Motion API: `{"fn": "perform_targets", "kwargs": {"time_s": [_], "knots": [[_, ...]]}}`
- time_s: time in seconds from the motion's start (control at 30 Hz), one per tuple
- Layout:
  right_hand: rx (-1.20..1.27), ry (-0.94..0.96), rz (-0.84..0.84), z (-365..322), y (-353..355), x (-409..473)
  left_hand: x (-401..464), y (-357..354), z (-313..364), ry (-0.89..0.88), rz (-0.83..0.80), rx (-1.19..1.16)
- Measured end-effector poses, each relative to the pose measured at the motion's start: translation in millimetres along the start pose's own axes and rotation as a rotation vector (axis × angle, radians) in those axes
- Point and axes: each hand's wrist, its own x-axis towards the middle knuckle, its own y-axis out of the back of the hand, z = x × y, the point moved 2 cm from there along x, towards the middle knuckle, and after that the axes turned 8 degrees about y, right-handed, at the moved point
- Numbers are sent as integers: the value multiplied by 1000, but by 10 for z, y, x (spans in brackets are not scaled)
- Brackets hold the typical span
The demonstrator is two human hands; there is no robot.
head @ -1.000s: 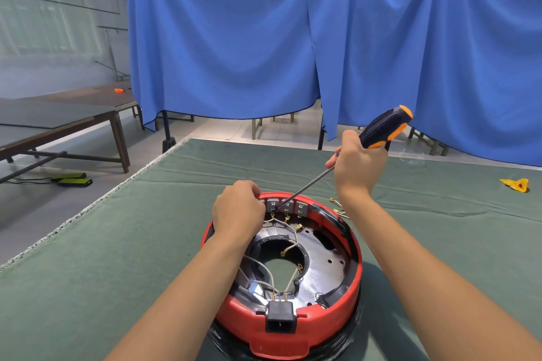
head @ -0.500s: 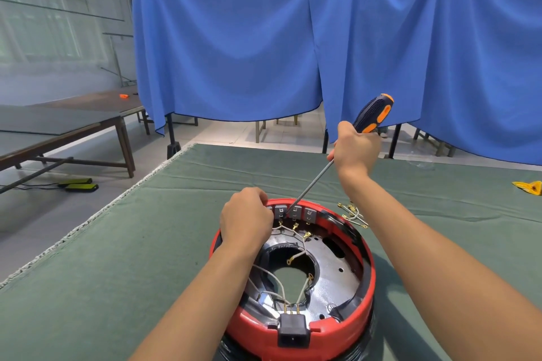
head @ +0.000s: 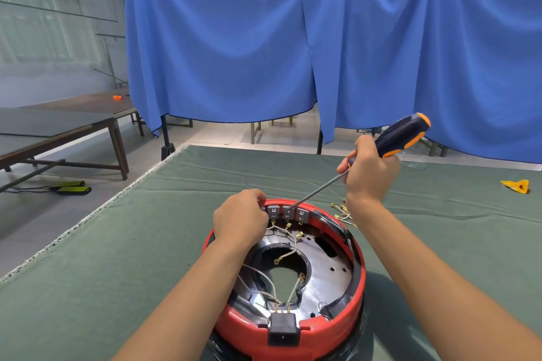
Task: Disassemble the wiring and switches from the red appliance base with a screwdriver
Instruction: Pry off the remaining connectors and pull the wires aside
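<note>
A round red appliance base (head: 356, 296) lies on the green table, its dark metal inside facing up. Three grey switches (head: 286, 212) line its far rim. White wires (head: 272, 284) with brass ends run to a black socket (head: 283, 328) at the near rim. My left hand (head: 239, 218) grips the far left rim beside the switches. My right hand (head: 369, 173) holds a black and orange screwdriver (head: 401, 133), slanted down to the left, its tip at the middle switch.
Loose wires with brass terminals (head: 341, 211) lie on the green cloth (head: 117, 243) just right of the base. A yellow object (head: 517, 185) sits at the far right. Blue curtains (head: 234, 38) hang behind the table. Brown tables (head: 73, 126) stand to the left.
The screwdriver handle has tipped lower and to the right, with its tip staying at the switches. My left hand keeps its hold on the rim.
</note>
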Motion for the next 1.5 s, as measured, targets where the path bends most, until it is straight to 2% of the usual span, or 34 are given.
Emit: {"fn": "perform_targets", "kwargs": {"time_s": [0.27, 0.47, 0.63, 0.73, 0.93, 1.5], "knots": [[25, 42, -63, 0, 73, -200, -13, -15, 9, -40, -23, 16], [20, 187, -155, -107, 35, -320, 19, -16, 1, -55, -5, 31], [4, 222, -185, -125, 20, -329, 141, 35, 41, -102, -124, 77], [-13, 227, -179, -112, 3, -284, 228, 73, -24, -110, -207, 19], [-63, 220, -184, -99, -138, -154, 219, 34, -68, -147, -98, -23], [-337, 0, -125, 62, -367, 141, 135, 32, -59, -191, -68, 17]]}}
